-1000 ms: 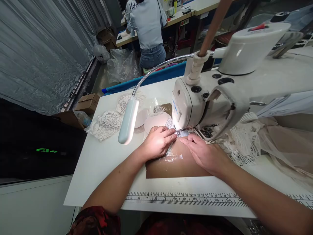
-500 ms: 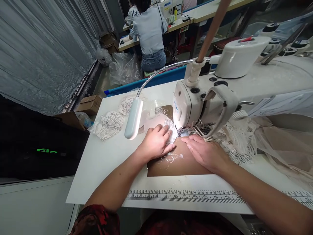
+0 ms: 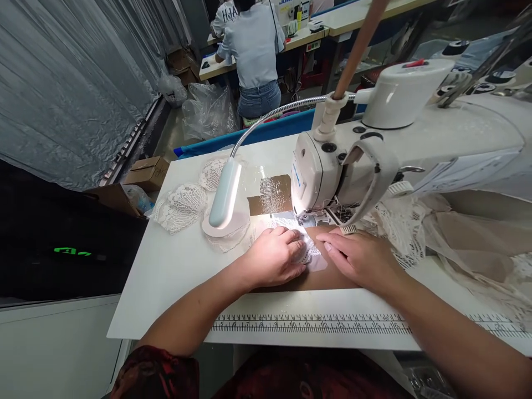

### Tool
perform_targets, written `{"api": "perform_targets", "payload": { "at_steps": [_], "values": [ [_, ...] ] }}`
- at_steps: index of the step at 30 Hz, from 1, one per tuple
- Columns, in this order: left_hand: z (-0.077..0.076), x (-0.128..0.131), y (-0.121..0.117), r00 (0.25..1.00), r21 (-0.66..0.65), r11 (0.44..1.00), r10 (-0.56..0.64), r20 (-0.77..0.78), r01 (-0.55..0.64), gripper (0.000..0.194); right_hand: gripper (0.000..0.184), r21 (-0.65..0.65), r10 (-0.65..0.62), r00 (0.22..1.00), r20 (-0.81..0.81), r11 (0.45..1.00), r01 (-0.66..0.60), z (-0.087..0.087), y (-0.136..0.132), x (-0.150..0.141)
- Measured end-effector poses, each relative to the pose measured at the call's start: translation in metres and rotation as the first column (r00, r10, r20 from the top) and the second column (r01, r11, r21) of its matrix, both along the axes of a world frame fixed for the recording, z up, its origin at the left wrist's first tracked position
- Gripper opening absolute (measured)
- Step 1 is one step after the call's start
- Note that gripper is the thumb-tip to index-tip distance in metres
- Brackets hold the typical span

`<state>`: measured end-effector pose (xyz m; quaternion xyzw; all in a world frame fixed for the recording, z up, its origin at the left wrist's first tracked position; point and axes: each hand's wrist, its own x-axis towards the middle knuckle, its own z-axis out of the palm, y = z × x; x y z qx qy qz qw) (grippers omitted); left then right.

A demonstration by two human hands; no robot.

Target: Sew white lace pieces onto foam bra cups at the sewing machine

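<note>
My left hand lies on a white lace piece in front of the sewing machine, its fingers curled down onto the lace. My right hand rests flat beside it, fingers stretched toward the lace and touching its right edge. The lace sits on a brown panel of the white table, just before the needle area. A white padded cup lies to the left under the lamp.
A gooseneck lamp hangs over the table's left half. More lace cups lie at the far left. Lace and tulle fabric is heaped at the right. A ruler strip runs along the front edge. Another person sits at a far bench.
Both hands have drawn back from the needle toward me, pulling the lace piece out onto the brown panel. The padded cup has shifted left under the lamp.
</note>
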<state>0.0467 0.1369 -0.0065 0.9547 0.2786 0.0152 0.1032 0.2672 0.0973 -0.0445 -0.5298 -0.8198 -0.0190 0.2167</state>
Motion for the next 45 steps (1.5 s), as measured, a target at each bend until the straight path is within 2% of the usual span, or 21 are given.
{"api": "perform_targets", "payload": {
  "at_steps": [4, 6, 9, 11, 16, 20, 25, 28, 35, 45],
  "values": [
    [-0.004, -0.003, 0.001, 1.000, -0.007, 1.000, -0.006, 0.011, 0.006, 0.038, 0.025, -0.085, 0.144, 0.986, -0.088, 0.985, -0.152, 0.006, -0.003, 0.002],
    [-0.004, -0.004, 0.002, 1.000, -0.013, 1.000, -0.015, 0.018, 0.015, 0.039, 0.024, -0.119, 0.174, 0.981, -0.085, 0.976, -0.184, 0.008, -0.003, 0.002],
    [-0.005, -0.003, 0.000, 0.999, -0.010, 1.000, -0.010, 0.051, 0.011, 0.036, 0.021, -0.181, 0.161, 0.985, -0.066, 0.968, -0.171, 0.008, -0.003, 0.001],
    [-0.009, -0.001, -0.001, 0.996, -0.014, 0.999, 0.030, 0.089, -0.029, 0.027, 0.019, -0.217, 0.143, 0.988, -0.067, 0.964, -0.154, 0.007, -0.003, 0.001],
    [-0.016, 0.000, 0.000, 0.975, -0.068, 0.991, 0.126, 0.182, -0.115, 0.023, 0.019, -0.268, 0.095, 0.995, -0.043, 0.958, -0.103, 0.001, -0.001, 0.003],
    [-0.014, -0.004, 0.005, 0.956, -0.183, 0.980, 0.124, 0.267, -0.076, 0.018, 0.027, -0.235, 0.085, 0.996, -0.018, 0.968, -0.087, -0.004, 0.003, 0.000],
    [-0.012, -0.005, 0.007, 0.949, -0.223, 0.973, 0.123, 0.291, -0.058, 0.018, 0.022, -0.113, 0.253, 0.962, -0.100, 0.958, -0.264, -0.006, 0.007, -0.007],
    [-0.012, -0.004, 0.005, 0.960, -0.181, 0.981, 0.110, 0.259, -0.064, 0.022, 0.022, -0.078, 0.303, 0.946, -0.116, 0.947, -0.313, -0.006, 0.005, -0.007],
    [-0.013, 0.001, 0.001, 0.994, 0.027, 0.997, 0.066, 0.087, -0.068, 0.037, 0.026, -0.064, 0.276, 0.957, -0.090, 0.957, -0.282, -0.003, -0.002, -0.007],
    [-0.021, 0.000, 0.011, 0.999, 0.144, 0.988, 0.051, 0.011, -0.052, 0.045, 0.027, -0.017, 0.225, 0.973, -0.051, 0.974, -0.226, -0.006, -0.002, -0.011]
  ]
}}
